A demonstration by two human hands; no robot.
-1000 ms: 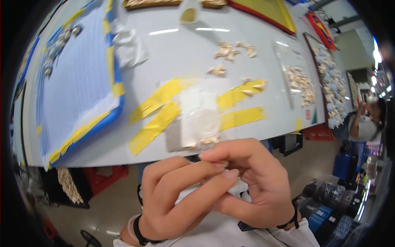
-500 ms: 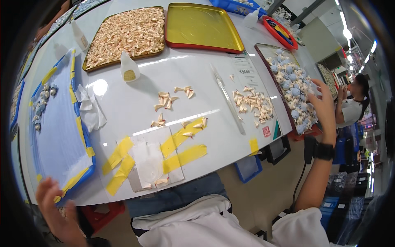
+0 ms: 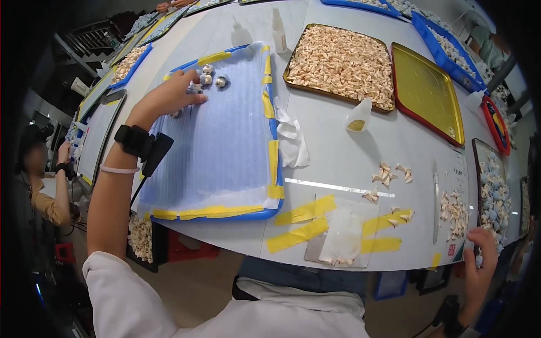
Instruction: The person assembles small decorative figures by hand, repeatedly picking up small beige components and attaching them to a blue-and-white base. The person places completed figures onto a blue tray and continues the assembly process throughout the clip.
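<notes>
My left hand [image 3: 169, 97] reaches over the far left part of a blue tray [image 3: 270, 217] lined with pale blue sheet and edged in yellow tape. Its thumb and fingers close around a small blue-and-white figure [image 3: 195, 89]. Similar figures [image 3: 222, 81] lie just beyond the fingertips. At the table's right edge, my right hand [image 3: 482, 256] is closed, with a small bluish piece [image 3: 479, 261] showing between thumb and fingers. Beside that hand stands a dark-rimmed tray [image 3: 478, 163] heaped with blue and cream figures [image 3: 493, 197].
Loose cream pointed pieces [image 3: 453, 211] lie beside a slim clear tool [image 3: 435, 205]. A full tin [image 3: 338, 62], an empty gold tin [image 3: 428, 90] and a white squeeze bottle [image 3: 358, 116] stand further back. Crumpled tissue [image 3: 293, 141] and a taped white pad [image 3: 342, 234] are nearer. Another person [image 3: 48, 191] works at left.
The view has swung left. My left hand has moved from the tray's near edge to the figures at its far side. My right hand has drawn back from the heaped tray, holding a piece.
</notes>
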